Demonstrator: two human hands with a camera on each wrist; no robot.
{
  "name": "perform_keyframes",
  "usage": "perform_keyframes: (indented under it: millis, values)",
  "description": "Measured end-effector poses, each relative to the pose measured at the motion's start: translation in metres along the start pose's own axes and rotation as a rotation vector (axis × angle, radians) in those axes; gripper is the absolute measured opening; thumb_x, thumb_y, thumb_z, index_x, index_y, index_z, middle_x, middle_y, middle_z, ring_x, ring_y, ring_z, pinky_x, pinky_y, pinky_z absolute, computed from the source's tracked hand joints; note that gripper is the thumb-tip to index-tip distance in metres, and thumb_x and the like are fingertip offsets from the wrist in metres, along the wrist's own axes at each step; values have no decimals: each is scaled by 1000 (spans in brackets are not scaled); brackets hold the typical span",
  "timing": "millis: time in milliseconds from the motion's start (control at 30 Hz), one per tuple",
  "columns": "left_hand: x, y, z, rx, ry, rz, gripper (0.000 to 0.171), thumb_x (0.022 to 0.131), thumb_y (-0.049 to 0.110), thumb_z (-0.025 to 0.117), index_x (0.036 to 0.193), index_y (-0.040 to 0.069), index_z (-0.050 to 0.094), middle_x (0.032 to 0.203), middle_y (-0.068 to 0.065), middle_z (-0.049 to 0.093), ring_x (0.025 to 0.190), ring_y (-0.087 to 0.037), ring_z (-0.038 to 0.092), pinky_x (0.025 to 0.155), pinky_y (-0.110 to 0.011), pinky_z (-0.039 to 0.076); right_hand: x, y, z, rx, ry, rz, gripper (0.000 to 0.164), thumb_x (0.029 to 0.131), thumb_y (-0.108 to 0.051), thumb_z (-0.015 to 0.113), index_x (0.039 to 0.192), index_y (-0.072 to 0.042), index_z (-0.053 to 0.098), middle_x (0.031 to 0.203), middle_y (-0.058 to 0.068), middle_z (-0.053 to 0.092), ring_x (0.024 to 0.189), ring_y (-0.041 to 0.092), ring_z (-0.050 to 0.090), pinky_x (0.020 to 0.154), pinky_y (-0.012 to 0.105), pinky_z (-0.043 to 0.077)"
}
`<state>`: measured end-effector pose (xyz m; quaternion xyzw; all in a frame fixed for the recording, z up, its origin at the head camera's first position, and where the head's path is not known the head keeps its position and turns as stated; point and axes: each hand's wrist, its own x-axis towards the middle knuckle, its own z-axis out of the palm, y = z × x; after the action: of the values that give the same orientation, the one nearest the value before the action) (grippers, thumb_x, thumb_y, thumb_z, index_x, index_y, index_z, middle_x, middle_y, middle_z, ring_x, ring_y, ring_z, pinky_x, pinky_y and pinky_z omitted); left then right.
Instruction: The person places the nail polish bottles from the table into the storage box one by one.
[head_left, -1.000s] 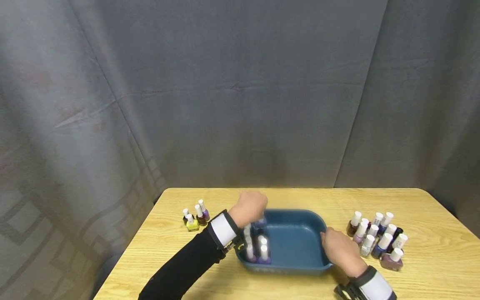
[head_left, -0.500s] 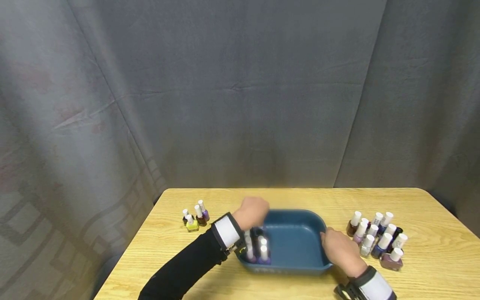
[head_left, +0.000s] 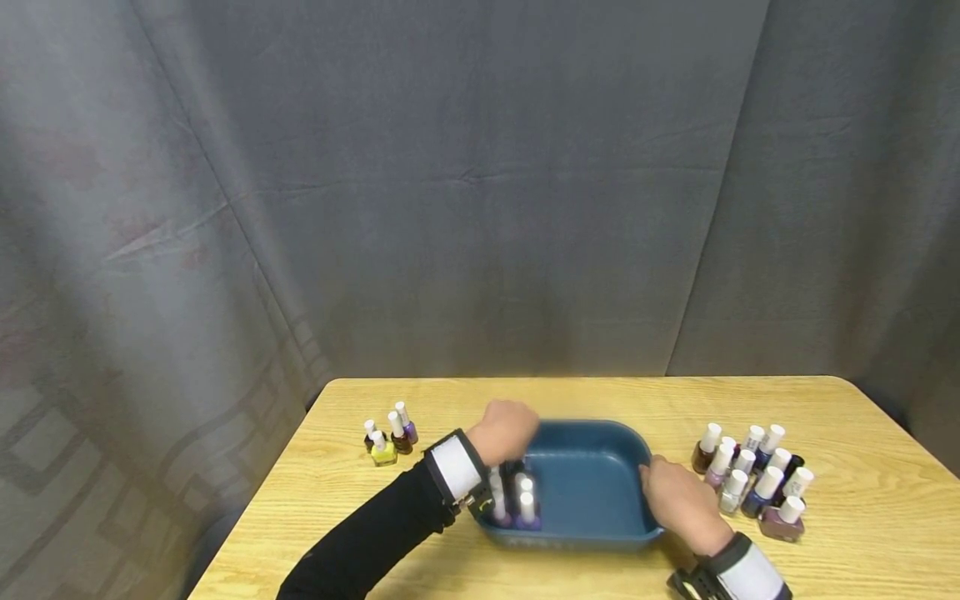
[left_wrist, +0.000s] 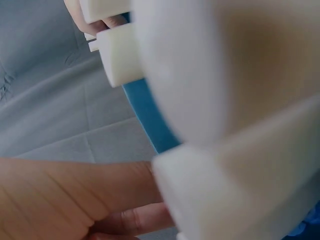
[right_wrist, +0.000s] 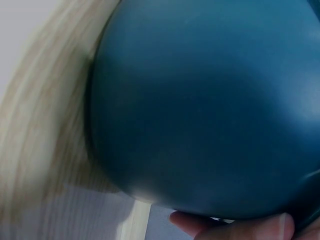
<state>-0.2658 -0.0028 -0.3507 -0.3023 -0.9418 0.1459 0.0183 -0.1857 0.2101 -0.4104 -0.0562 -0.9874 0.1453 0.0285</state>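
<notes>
A dark blue tray (head_left: pixel 592 483) sits on the table with several white-capped nail polish bottles (head_left: pixel 527 510) standing in its left side. My left hand (head_left: pixel 504 429) is over the tray's back left corner, fingers pointing down. In the left wrist view, its thumb and fingers (left_wrist: pixel 132 220) pinch at a bottle, largely hidden behind large, blurred white caps (left_wrist: pixel 200 190). My right hand (head_left: pixel 681 504) grips the tray's right end. Its fingertips (right_wrist: pixel 250 227) show at the rim in the right wrist view, where the tray wall fills most of the picture.
Several nail polish bottles (head_left: pixel 767 492) stand grouped on the table to the right of the tray. A smaller group, with a yellow bottle (head_left: pixel 383 452) in front, stands at the back left. A grey curtain (head_left: pixel 480 208) hangs behind the wooden table (head_left: pixel 862 467).
My left hand has gone down slightly at the tray's back left corner, and the purplish bottle seen below it a second ago is lower and hidden. My right hand stays on the tray.
</notes>
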Motion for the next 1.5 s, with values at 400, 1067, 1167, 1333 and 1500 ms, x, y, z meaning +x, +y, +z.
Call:
perform_keyframes:
  millis: [400, 1067, 1167, 1333, 1500]
  values:
    - [0, -1, 4, -6, -1, 2, 16, 74, 9, 68, 65, 15, 57, 66, 2, 59, 55, -11, 51, 47, -25, 44, 1, 1, 2, -2, 5, -5, 24, 93, -17, 45, 87, 4, 55, 76, 21, 61, 69, 35, 62, 50, 47, 44]
    - [-50, -108, -25, -325, 208, -192, 5, 75, 24, 75, 77, 20, 73, 79, 4, 69, 68, -15, 62, 54, -34, 48, -1, 2, -2, 1, -1, 5, 25, 93, -17, 44, 87, 4, 55, 76, 21, 62, 70, 37, 62, 52, 48, 45]
    - [-66, -131, -15, -346, 227, -250, 14, 76, 20, 74, 65, 16, 66, 64, 5, 59, 56, -9, 50, 46, -26, 38, -2, 3, -3, 0, -4, 6, 25, 93, -18, 44, 88, 4, 55, 77, 22, 62, 71, 38, 62, 53, 49, 45]
    - [-87, -153, 9, -325, 213, -337, 39, 75, 16, 74, 50, 16, 44, 53, 8, 32, 51, -7, 28, 44, -22, 20, -2, 3, -5, -3, -11, 7, 25, 93, -18, 43, 89, 4, 55, 79, 23, 62, 73, 39, 62, 54, 49, 45]
    - [-95, -160, 34, -322, 168, -404, 36, 71, 11, 74, 50, 16, 45, 53, 8, 37, 53, -10, 34, 44, -25, 26, -3, 5, -7, -4, -9, 6, 25, 93, -18, 43, 89, 4, 55, 79, 23, 62, 72, 39, 62, 54, 49, 45]
